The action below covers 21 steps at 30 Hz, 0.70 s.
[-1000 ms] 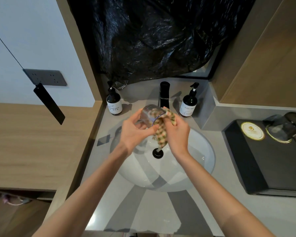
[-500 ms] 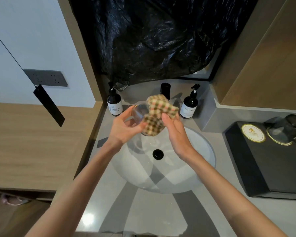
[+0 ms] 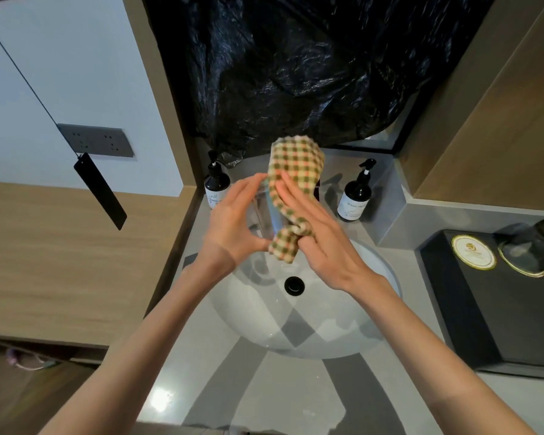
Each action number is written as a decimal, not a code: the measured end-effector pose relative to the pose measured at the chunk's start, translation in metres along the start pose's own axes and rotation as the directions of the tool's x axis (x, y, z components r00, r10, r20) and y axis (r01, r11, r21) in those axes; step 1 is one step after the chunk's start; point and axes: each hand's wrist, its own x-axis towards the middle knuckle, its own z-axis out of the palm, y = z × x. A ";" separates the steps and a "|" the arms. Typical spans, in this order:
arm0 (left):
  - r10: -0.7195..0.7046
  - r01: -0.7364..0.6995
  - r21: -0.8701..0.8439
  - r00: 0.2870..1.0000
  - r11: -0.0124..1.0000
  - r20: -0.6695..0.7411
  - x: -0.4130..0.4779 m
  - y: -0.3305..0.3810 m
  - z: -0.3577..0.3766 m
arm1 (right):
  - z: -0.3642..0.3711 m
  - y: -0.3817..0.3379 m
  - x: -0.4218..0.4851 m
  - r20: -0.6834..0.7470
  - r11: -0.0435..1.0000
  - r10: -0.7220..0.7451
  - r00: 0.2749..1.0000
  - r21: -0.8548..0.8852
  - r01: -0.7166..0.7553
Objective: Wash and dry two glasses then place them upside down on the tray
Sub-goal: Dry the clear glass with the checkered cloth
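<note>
Head view showed the drying step under way, as I judged it, over the white sink (image 3: 374, 324). The left hand (image 3: 233, 221) was grasping the clear glass (image 3: 264, 215) above the far half of the sink, fingers curled round its far side and thumb under its near side. The right hand (image 3: 321, 243) lay against the glass from the sink's right side. Its fingers were laid almost straight over the checked cloth (image 3: 292, 171), and a bunched end of the cloth was pinched under the thumb. The cloth covered the glass's far end, so I could not tell which end was the mouth. The long axis seemed to run away from the person, tilted up toward the back of the sink.

On the black tray (image 3: 484, 309), to the right of the sink, a second glass (image 3: 528, 249) stood at the far end, apparently mouth down.

The coming placement turned on one thing: the tray lay right of the sink, nearer the right hand, while the glass sat in the left. So a hand-over or a reach across the sink looked necessary, along with turning the glass over.
</note>
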 end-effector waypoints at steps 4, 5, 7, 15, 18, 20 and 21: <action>-0.001 0.002 0.015 0.999 1.000 -0.038 -0.004 -0.001 0.001 | 0.000 0.009 -0.001 -0.001 0.998 0.067 0.998 -0.013 -0.067; -0.010 0.011 0.018 0.999 1.000 -0.044 -0.005 -0.002 0.001 | -0.001 0.010 -0.003 -0.006 0.997 0.081 0.997 -0.012 -0.081; -0.028 0.028 0.009 0.998 1.000 -0.049 -0.006 -0.004 0.001 | 0.001 0.011 -0.009 -0.014 0.997 0.066 0.998 -0.046 -0.066; -0.053 0.052 0.050 0.998 0.997 0.025 -0.006 -0.002 0.004 | -0.013 0.013 -0.002 -0.031 0.939 0.249 0.968 0.253 -0.233; -0.087 0.085 0.040 0.996 0.996 0.035 -0.009 -0.004 0.007 | -0.019 0.016 -0.005 0.118 0.716 0.298 0.947 0.628 -0.304; -0.078 0.076 0.048 0.996 0.996 0.048 -0.009 -0.005 0.009 | -0.016 0.015 -0.005 0.084 0.637 0.362 0.928 0.705 -0.313; -0.071 0.068 0.050 0.996 0.996 0.055 -0.008 -0.005 0.010 | -0.014 0.013 -0.004 0.025 0.666 0.403 0.915 0.678 -0.312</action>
